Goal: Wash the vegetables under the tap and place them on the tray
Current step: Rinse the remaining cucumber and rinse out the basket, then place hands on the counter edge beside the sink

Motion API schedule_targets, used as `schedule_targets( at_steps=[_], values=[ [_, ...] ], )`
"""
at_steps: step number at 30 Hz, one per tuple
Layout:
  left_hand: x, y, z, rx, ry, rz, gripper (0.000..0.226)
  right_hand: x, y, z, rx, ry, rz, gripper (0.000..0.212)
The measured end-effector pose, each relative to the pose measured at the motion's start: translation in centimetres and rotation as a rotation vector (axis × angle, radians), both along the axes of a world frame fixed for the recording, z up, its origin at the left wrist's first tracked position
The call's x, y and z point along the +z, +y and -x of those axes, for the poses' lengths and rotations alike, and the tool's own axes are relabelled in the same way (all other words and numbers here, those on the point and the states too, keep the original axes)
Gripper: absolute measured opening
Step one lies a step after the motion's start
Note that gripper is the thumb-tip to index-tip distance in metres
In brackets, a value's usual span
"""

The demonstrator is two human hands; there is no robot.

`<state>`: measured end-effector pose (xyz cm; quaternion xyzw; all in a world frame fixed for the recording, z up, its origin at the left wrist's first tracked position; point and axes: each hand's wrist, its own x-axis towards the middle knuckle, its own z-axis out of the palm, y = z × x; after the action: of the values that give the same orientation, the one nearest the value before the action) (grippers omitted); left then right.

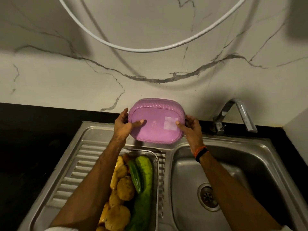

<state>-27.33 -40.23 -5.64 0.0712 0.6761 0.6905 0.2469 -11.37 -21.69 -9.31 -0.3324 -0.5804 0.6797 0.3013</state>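
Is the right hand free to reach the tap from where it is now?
Probably not yet: the right hand grips the pink tray along with the left hand. The tap stands just right of it, nothing between.

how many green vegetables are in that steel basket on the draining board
2. A large pale green gourd lies along the right side of the steel basket. A smaller dark green cucumber rests against its left side. More may be hidden under the left arm or potatoes.
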Motion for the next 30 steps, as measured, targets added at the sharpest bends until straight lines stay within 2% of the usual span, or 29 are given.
schedule_targets(
  at_steps=[3, 6, 9, 12, 15, 20, 24, 30],
  values=[
    [1.0, -0.2, -1.3, 0.044, 0.022, 0.046, 0.115, 0.6, -0.7, -1.1, 0.012, -0.048, -0.069, 0.065],
    [1.8, -0.5, -3.0, 0.076, 0.132, 0.147, 0.108, 1.3, -1.2, -2.4, -0.002, -0.104, -0.141, 0.063],
    [2.6, -0.2, -6.4, 0.122, 0.317, 0.241, 0.091, 1.9, -1.9, -4.6, -0.019, -0.146, -0.221, 0.064],
    [2.3, 0.8, -10.7, 0.114, 0.462, 0.225, 0.072, 1.9, -2.4, -7.6, -0.024, -0.173, -0.292, 0.061],
    [0.4, 2.6, -15.6, 0.000, 0.530, 0.243, 0.061, 1.3, -2.4, -12.1, -0.032, -0.214, -0.376, 0.055],
    [-4.0, 7.2, -24.8, -0.274, 0.527, 0.289, 0.053, -1.2, -1.1, -21.4, -0.061, -0.381, -0.521, 0.056],
    [-6.6, 11.5, -32.1, -0.432, 0.498, 0.307, 0.053, -2.9, -0.1, -29.4, -0.062, -0.515, -0.643, 0.059],
    [-9.7, 16.7, -44.4, -0.738, 0.552, 0.328, 0.052, -4.9, 2.0, -42.9, -0.143, -0.796, -0.692, 0.058]
  ],
)
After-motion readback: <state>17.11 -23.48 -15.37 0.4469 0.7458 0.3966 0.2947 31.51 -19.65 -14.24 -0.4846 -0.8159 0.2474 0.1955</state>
